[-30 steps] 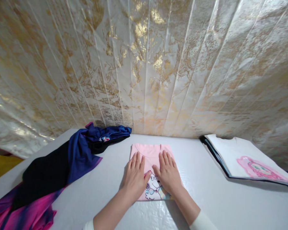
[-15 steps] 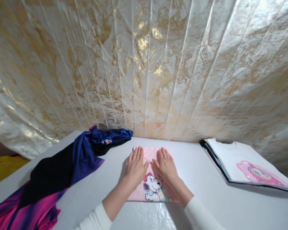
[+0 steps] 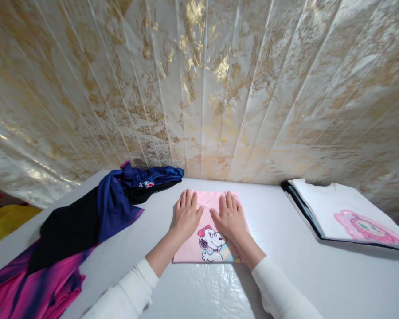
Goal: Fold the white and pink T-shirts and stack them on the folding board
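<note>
Fingers [image 3: 188, 197] flat on a pink shirt [image 3: 213, 246]
Left hand [image 3: 185, 217] at its 10 o'clock, fingers together; right hand [image 3: 232, 220] at 2, slightly spread, seemingly pressing it smooth mid-table [image 3: 295, 270]. Loose clothes [image 3: 73, 225] at 9, folded stack [image 3: 322, 208] at 3, apparently leaving room.

The fingers [image 3: 188, 199] have slid farther up the pink shirt [image 3: 207, 219].

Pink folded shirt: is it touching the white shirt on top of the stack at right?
Apart. The head view shows a broad strip of white tabletop between the pink folded shirt and the white shirt.
</note>
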Motion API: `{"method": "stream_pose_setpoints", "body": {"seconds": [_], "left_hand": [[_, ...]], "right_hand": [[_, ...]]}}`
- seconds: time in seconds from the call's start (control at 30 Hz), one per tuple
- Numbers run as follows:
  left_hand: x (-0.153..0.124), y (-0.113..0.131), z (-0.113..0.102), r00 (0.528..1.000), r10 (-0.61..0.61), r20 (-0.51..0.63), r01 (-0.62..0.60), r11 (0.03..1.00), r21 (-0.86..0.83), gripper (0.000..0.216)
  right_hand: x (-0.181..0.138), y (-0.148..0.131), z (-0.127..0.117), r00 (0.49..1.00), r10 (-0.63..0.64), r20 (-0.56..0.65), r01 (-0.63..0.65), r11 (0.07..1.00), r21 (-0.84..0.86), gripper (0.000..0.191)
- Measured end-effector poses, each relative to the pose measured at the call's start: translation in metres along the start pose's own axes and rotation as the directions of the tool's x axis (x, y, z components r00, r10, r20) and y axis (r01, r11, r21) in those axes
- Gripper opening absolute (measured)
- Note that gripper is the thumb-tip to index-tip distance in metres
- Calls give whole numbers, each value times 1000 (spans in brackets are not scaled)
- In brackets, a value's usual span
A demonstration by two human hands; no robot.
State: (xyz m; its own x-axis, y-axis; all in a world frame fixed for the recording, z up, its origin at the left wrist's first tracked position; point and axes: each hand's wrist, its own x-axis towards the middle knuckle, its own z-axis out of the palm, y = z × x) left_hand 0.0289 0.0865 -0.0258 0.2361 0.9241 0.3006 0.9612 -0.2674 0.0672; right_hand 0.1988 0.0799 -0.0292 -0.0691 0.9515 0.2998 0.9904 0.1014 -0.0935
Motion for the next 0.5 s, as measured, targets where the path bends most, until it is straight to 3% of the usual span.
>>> {"method": "stream_pose_setpoints", "body": {"seconds": [0.13, 0.3, 0.5], "left_hand": [[-28, 4, -13, 996, 82, -22, -82, 997, 7, 49], [-64, 13, -9, 987, 142, -73, -143, 990, -11, 50], [-66, 15, -9, 993, 116, -1, -116, 993, -40, 51]], "right_hand": [[-10, -3, -7, 997, -62, -55, 63, 998, 11, 50], [-49, -21, -11, 993, -100, -65, 103, 994, 39, 49], [-71, -32, -13, 996, -75, 36, 72, 993, 92, 56]]}}
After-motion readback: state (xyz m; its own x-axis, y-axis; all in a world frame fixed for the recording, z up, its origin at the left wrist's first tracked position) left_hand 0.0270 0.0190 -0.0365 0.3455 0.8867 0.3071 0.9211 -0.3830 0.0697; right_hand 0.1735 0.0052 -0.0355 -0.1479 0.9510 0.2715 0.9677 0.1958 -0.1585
